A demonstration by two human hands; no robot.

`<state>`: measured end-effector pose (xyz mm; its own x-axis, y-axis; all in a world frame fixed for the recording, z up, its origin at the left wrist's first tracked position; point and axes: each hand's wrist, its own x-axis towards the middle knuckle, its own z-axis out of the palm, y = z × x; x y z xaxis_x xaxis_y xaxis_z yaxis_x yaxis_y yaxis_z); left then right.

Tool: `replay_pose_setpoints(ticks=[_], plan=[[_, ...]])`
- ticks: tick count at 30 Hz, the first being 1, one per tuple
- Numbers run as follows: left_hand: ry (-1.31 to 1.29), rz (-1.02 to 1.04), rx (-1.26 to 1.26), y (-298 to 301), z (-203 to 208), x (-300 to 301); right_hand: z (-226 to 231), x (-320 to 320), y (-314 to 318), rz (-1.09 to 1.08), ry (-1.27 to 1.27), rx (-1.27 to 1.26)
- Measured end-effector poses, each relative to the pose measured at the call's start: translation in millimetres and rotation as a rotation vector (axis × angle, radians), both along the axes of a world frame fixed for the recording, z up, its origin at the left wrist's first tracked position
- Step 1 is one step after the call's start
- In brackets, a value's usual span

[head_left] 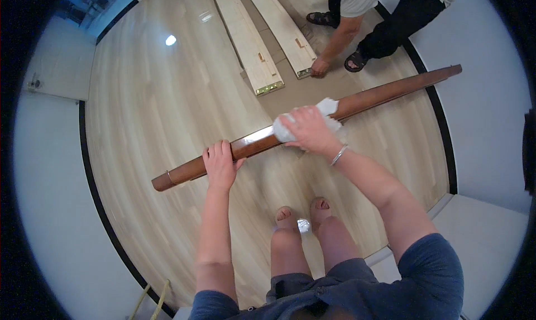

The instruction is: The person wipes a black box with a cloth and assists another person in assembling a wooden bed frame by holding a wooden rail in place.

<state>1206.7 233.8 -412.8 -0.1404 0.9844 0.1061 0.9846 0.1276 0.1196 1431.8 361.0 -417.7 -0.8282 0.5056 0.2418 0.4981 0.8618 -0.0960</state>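
Note:
A long, glossy brown wooden rail (pixel 385 94) runs across the view in front of me, its right end farther off and higher in the picture than its left. My left hand (pixel 220 163) is wrapped over the rail near its left end, thumb on the near side. My right hand (pixel 308 129) grips a crumpled white cloth (pixel 328 106) and presses it on the rail's top face around the middle. The underside of the rail is hidden from me.
Two pale wooden boards (pixel 245 46) with metal fittings at their ends lie on brown sheeting (pixel 285 96) beyond the rail. A crouching person's hand (pixel 319 67) touches the right board's end. White walls (pixel 50 169) stand left and right; yellowish poles (pixel 161 297) are at lower left.

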Motion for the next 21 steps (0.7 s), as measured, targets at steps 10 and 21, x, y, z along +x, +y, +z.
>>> replay_pose_setpoints(ticks=[10,21], plan=[[-0.149,-0.133,-0.008,0.4,-3.3,-0.8,-1.1,-97.3,-37.1,0.194,-0.117,-0.141],[-0.147,-0.158,-0.016,5.7,-0.9,-5.4,8.5,-54.3,-11.4,0.036,-0.028,-0.224]])
